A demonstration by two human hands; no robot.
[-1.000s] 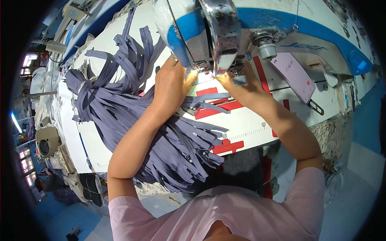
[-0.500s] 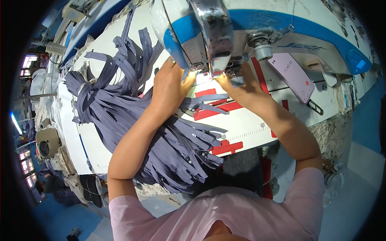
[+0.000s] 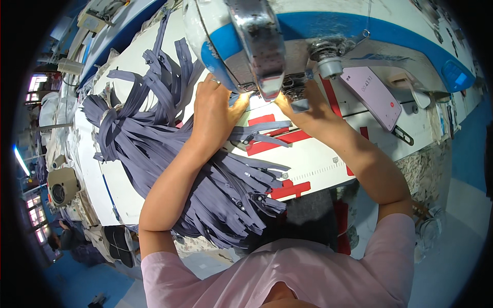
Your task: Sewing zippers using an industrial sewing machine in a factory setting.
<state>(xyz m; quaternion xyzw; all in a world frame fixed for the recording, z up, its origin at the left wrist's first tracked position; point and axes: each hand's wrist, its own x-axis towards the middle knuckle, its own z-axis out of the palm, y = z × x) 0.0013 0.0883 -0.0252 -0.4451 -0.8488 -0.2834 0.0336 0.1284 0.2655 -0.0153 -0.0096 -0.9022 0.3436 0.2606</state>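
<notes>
A sewing machine [image 3: 328, 25] with a white and blue head reaches over the white work surface [image 3: 318, 167]. My left hand [image 3: 211, 110] is just left of the needle area, its fingers closed on a grey-blue zipper [image 3: 233, 98], of which only a scrap shows. On the other side, my right hand [image 3: 312, 110] has its thumb by the lit needle area. Its fingers are bent and partly behind the machine's metal parts, so what they hold is hidden. A big tied bundle of grey-blue zippers [image 3: 149, 136] lies under and beside my left forearm, several ends fanned toward me.
A pink phone [image 3: 371, 95] lies on the right under the machine arm. Red tape strips [image 3: 277, 143] and a printed ruler scale [image 3: 321, 169] mark the surface. At far left stand cluttered shelves and a beige speaker-like box [image 3: 62, 186]. A person [image 3: 72, 238] is in the left background.
The view shifts slightly, so the machine head sits a little further left. Both hands keep nearly the same place by the needle, and the zipper bundle lies as before.
</notes>
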